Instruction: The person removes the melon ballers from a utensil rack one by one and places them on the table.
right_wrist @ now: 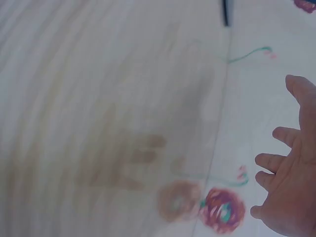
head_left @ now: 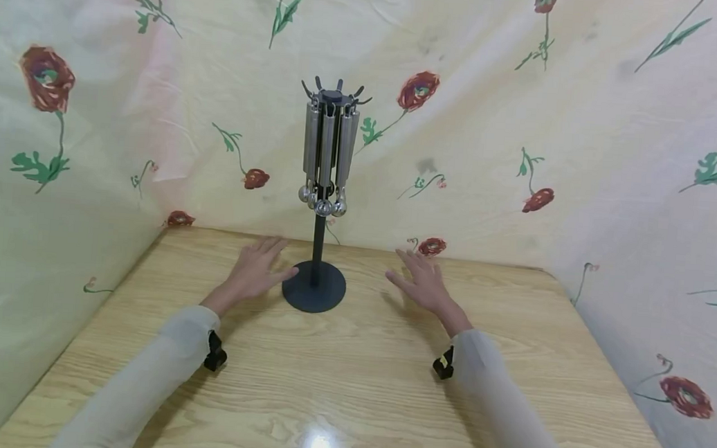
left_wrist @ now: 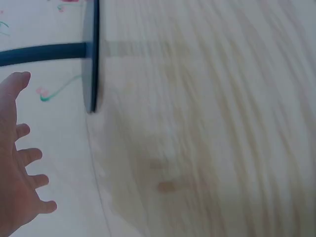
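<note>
A black stand (head_left: 317,249) with a round base (head_left: 322,298) rises near the back of the table. From the hooks at its top hang several steel utensils with long tubular handles (head_left: 327,149) and round, shiny lower ends (head_left: 323,208). My left hand (head_left: 254,267) hovers to the left of the base, fingers spread, its thumb overlapping the base's edge in the head view. To the right, apart from the stand, my right hand (head_left: 424,282) also has its fingers spread. Both hands hold nothing. In the left wrist view the pole (left_wrist: 44,53) passes just above the thumb.
The wood-grain table (head_left: 335,382) ends at a cloth backdrop (head_left: 475,156) printed with red flowers, which also closes off the left and right sides. Black wrist cameras (head_left: 215,353) sit below both sleeves. A bright light reflection lies on the table's front part.
</note>
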Tool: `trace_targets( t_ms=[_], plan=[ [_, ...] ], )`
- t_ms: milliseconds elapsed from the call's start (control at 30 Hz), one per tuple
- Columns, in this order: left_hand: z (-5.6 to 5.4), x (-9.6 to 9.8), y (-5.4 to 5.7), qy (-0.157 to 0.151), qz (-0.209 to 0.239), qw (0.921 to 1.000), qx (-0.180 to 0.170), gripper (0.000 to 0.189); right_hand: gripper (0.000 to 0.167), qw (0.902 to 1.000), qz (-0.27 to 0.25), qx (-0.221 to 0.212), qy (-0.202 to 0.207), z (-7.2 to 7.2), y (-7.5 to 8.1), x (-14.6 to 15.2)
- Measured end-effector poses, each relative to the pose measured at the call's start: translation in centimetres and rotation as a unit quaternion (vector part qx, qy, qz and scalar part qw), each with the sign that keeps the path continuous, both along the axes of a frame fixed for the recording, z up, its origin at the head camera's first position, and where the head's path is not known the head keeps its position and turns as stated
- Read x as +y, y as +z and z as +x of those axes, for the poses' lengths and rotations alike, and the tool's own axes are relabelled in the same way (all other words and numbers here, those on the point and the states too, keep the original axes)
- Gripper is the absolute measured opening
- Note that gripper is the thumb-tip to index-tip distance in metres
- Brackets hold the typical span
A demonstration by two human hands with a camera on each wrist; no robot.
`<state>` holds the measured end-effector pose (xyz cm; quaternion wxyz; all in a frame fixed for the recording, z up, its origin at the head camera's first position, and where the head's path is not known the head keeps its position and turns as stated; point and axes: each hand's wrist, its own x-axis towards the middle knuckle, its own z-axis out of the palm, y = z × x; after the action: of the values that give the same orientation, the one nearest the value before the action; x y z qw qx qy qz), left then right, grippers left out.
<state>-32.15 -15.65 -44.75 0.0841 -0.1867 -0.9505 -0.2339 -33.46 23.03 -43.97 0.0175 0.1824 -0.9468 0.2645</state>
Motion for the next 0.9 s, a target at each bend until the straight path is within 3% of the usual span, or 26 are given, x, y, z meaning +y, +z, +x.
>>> trace_targets(
  t_ms=[167, 300, 467, 667, 767, 900],
  plan=[
    [-0.1, 1.5, 0.4, -0.02, 0.065, 0.9977, 0.008, 0.073, 0.068, 0.9981, -0.058, -0.004, 0.023, -0.3, 1.0, -2.8],
    [-0.3, 2.6, 0.6, -0.036, 0.123, 0.9918, -0.007, 0.069, 0.066, 0.9926, -0.113, -0.027, 0.036, -0.4, 2.0, -5.3],
    [-0.4, 3.9, 1.0, -0.046, 0.235, 0.969, -0.063, 0.064, 0.058, 0.981, -0.181, -0.039, 0.059, -0.3, 3.5, -8.5],
    [-0.2, 5.0, 1.0, -0.058, 0.322, 0.942, -0.073, 0.05, 0.052, 0.9591, -0.258, -0.054, 0.102, -0.1, 4.8, -11.7],
    [-0.1, 5.3, 0.7, -0.054, 0.344, 0.9353, -0.066, 0.044, 0.051, 0.9464, -0.297, -0.059, 0.114, 0.0, 5.2, -12.9],
    [-0.3, 5.5, 0.2, -0.058, 0.354, 0.9321, -0.046, 0.041, 0.047, 0.9355, -0.331, -0.058, 0.108, 0.1, 5.6, -14.1]
  ],
)
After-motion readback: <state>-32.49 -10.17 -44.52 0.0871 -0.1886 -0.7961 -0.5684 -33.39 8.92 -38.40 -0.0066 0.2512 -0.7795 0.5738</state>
